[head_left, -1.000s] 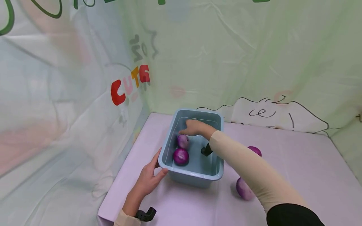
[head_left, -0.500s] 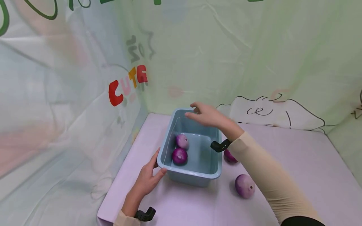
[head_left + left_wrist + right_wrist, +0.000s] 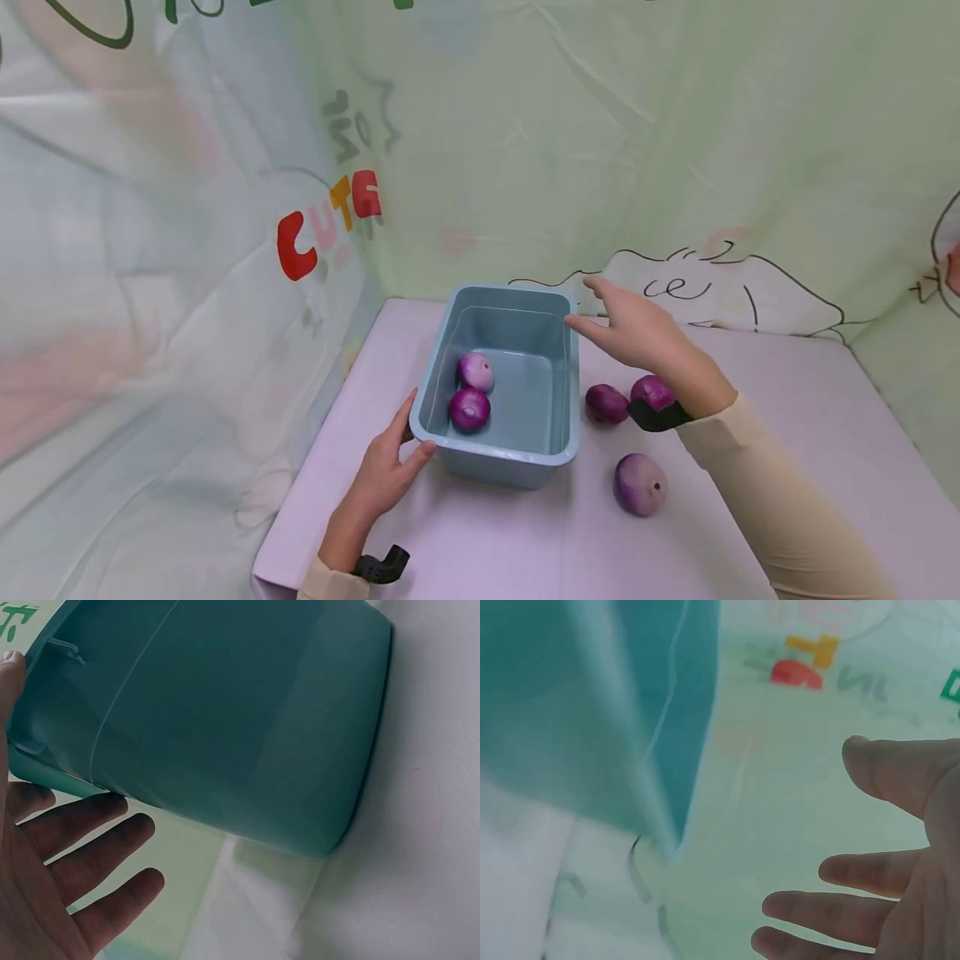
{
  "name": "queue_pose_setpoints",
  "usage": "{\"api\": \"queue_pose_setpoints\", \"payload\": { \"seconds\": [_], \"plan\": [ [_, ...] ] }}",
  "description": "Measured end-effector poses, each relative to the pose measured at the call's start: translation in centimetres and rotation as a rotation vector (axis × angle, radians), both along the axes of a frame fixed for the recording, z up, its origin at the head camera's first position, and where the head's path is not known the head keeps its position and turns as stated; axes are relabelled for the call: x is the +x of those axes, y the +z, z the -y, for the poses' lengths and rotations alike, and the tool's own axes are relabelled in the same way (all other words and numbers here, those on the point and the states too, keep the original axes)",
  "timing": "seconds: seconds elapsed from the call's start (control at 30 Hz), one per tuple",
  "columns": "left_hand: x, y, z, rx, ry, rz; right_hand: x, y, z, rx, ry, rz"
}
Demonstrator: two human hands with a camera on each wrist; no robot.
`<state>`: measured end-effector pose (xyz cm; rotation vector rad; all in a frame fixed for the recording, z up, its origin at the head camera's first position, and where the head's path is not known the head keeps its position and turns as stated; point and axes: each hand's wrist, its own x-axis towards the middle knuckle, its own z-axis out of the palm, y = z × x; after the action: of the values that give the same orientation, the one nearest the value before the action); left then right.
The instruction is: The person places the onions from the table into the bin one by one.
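Observation:
A blue-grey plastic tub (image 3: 498, 467) stands on the table with two red onions inside along its left wall: a paler onion (image 3: 476, 372) and a darker onion (image 3: 470, 409). My left hand (image 3: 384, 473) rests against the tub's near-left corner, thumb at the rim, fingers (image 3: 112, 900) extended and spread along the outer side. Above the tub's right rim my right hand (image 3: 637, 325) is in the air, fingers extended and apart from the thumb, holding nothing. Right of the tub lie a small dark onion (image 3: 607, 403), another onion (image 3: 651, 392) partly behind the wrist strap, and a large pale onion (image 3: 641, 485).
A lilac cloth covers the table (image 3: 510, 542). Printed plastic sheeting (image 3: 480, 167) hangs behind it and along the left side. Black wrist-worn devices sit on both wrists, the left device (image 3: 382, 565) close over the table.
My right hand has risen out of the tub and moved right, past its right rim, uncovering the onions beside it. My left hand stays at the tub's corner. The head view has shifted slightly.

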<state>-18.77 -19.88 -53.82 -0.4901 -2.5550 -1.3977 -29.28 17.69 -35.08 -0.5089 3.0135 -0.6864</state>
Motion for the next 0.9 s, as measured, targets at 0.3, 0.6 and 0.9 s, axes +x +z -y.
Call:
{"api": "queue_pose_setpoints", "payload": {
  "seconds": [0.3,0.6,0.9],
  "plan": [
    [0.0,-0.1,0.1,0.01,-0.004,-0.021,0.9,-5.0,-6.9,0.095,-0.074,0.076],
    [-0.2,0.0,0.0,0.012,-0.003,-0.011,0.7,-11.1,-11.1,0.185,-0.09,0.117],
    [0.1,0.1,0.0,0.021,-0.01,0.007,0.5,-15.7,-12.5,0.28,-0.095,0.099]
  ]
}}
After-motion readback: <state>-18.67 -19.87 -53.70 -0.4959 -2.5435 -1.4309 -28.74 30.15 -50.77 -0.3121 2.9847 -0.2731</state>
